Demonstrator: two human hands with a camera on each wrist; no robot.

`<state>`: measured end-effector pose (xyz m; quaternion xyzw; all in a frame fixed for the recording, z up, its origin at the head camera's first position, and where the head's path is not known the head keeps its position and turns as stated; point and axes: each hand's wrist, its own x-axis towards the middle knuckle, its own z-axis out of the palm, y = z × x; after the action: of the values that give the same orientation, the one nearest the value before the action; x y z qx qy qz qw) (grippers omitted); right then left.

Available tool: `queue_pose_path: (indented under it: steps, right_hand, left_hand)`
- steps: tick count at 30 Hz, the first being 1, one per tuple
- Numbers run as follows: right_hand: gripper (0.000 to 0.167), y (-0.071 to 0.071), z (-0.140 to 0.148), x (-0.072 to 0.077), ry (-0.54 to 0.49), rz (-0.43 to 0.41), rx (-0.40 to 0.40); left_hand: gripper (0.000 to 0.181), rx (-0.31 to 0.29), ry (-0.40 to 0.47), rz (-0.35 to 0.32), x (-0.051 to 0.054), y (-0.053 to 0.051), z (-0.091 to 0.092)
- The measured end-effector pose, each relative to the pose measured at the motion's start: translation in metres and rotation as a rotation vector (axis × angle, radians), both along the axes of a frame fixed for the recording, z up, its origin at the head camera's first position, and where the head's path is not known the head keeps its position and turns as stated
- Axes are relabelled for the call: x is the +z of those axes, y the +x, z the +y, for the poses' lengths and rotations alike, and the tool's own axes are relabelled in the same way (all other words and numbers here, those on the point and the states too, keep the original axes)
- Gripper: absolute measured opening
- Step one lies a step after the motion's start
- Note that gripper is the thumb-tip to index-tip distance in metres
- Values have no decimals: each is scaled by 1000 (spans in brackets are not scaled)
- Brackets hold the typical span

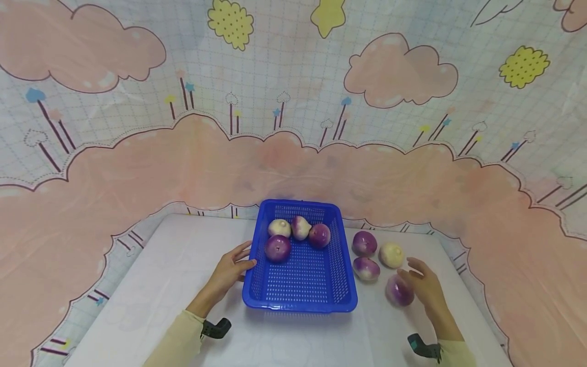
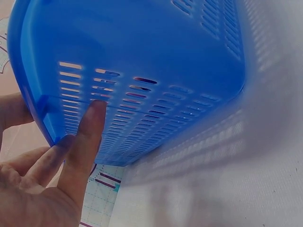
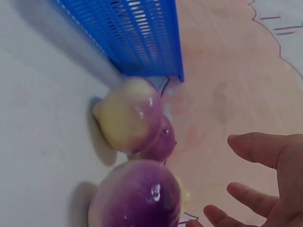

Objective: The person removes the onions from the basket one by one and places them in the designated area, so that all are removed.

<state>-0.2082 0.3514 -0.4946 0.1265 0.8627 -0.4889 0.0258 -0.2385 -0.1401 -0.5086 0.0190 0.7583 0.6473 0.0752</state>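
A blue plastic basket (image 1: 298, 285) with slotted walls stands on the table, several glossy purple-and-white turnip-like vegetables (image 1: 277, 248) towards its far end. At its left side my left hand (image 1: 227, 270) holds the rim; in the left wrist view the fingers (image 2: 90, 127) lie along the outer wall. My right hand (image 1: 424, 285) hovers by the nearest loose purple vegetable (image 1: 400, 291), fingers spread. In the right wrist view a gap shows between those fingers and the vegetable (image 3: 137, 198). A paler one (image 1: 391, 255) lies just beyond that hand.
Two more purple-and-white vegetables, one far (image 1: 364, 243) and one nearer (image 1: 366, 268), lie close to the basket's right wall. The white table (image 1: 151, 285) meets a hanging cloth (image 1: 293, 168) printed with clouds at its far edge. Both wrists wear black straps.
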Motion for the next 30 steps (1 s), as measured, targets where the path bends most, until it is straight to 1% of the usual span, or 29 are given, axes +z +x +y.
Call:
queue_pose_path:
  steps: [6,13,19,24,30]
  right_hand:
    - [68,0,-6,15,-6,35,11]
    - [69,-4,-21,39,25,129,49]
    - [67,-10,-34,57,27,194,95]
    - [65,-13,-45,70,-7,263,132]
    - [61,-18,-64,82,-24,297,184]
  left_hand:
    - [65,7,-8,-1,0,0,0]
    - [65,5,-5,4,1,-1,-1]
    - [65,1,9,2,-1,-1,-1]
    - [65,-1,12,3,-2,-1,0]
    - [65,-8,32,16,-3,-1,-1]
